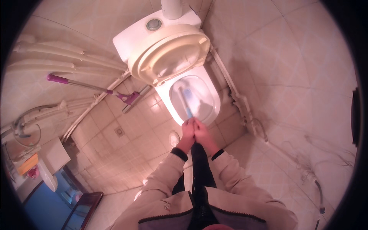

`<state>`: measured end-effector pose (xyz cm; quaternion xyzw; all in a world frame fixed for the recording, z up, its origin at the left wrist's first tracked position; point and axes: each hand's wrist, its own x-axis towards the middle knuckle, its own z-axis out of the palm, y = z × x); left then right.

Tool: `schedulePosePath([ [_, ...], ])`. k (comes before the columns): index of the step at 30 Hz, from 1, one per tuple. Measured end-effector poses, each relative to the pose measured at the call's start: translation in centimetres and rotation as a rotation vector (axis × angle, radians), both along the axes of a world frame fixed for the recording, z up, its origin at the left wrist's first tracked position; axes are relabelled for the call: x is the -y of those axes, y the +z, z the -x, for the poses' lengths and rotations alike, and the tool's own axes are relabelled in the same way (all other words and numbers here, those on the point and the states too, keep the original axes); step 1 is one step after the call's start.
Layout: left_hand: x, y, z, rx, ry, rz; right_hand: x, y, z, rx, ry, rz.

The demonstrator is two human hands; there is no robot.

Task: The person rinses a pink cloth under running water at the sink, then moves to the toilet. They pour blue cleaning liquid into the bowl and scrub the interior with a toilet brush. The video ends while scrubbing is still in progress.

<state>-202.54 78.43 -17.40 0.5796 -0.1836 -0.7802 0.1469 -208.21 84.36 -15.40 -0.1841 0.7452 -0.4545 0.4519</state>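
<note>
Both hands, left hand [188, 128] and right hand [201, 130], are shut tight on the toilet brush [186, 100], which reaches down into the toilet bowl [212, 92]. Hard scrubbing could splash dirty water out onto the floor [145, 126].

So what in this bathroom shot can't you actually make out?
- Brush head: the toilet brush reaches into the toilet bowl, but glare on the white porcelain washes out its far end.
- Grip: the left hand and right hand press together around the handle, hiding which fingers hold it.
- Small items on the washbasin at lower left: too small and bent by the fisheye rim.
- Mop: its head is partly lost among pipes.
</note>
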Motion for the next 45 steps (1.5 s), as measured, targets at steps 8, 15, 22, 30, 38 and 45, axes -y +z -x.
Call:
schedulePosePath([
  [8, -10.4, -0.2, -3.3, -0.169, 0.018, -0.327, -9.1, 0.6, 1.4, -0.112, 0.405, -0.377],
  [15, -0.7, -6.9, 1.9, -0.106, -0.133, -0.150, 2.1, -11.7, 7.3, 0.091, 0.167, -0.447],
  [22, -4.1, -3.4, 5.3, -0.146, -0.300, 0.126, -6.0, -3.3, 7.2, 0.002, -0.136, -0.106],
  [30, -11.1, -0.3, -4.7, 0.153, -0.809, 0.425, -12.4, 3.6, -3.0, 0.696, -0.555, -0.370],
  [38, 0.2, -6.5, -1.1, -0.065, -0.241, -0.102, 1.1, -11.1, 2.3, 0.510, -0.446, -0.268],
  [45, 0.6, -3.0, 2.5, 0.024, -0.408, 0.092, -0.5, -2.7, 1.6, 0.279, -0.414, -0.142],
])
